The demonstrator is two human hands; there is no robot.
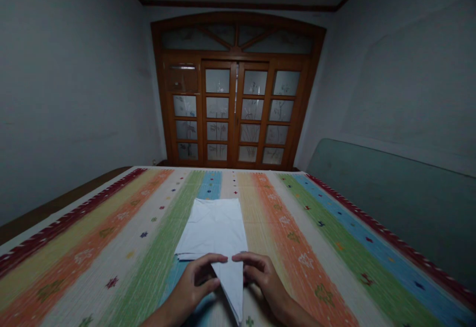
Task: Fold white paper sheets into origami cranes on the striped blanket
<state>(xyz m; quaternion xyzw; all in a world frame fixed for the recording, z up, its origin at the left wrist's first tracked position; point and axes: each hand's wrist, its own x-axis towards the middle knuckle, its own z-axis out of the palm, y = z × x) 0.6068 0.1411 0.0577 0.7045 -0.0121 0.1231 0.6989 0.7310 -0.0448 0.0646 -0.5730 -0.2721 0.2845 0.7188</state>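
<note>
**far L:** dark wood ledge runs beside the cover, grey wall above it

**L hand:** bare, partly closed, fingers curved, tips on the flap's upper edge; thumb mostly hidden, can't tell if pinching or just touching

**item:** folded white sheet, paper or thin cloth, can't tell; lies flat on striped woven cover, centred between the hands, creased on top, layered edge sticking out on L side

**flap:** pointed flap runs down between the hands, tip near bottom of view

**R hand:** bare, also partly closed, fingertips at the flap's top edge, just beside L fingertips; grip unclear, same as L

**handling, est.:** light, thin, limp, low stiffness; easy to shift or crumple. Best hold: thumb + finger pinch on folded edges, near top of flap

**bkgd:** wooden glazed double door straight ahead

**far R:** green padded panel along the cover's R side
</note>
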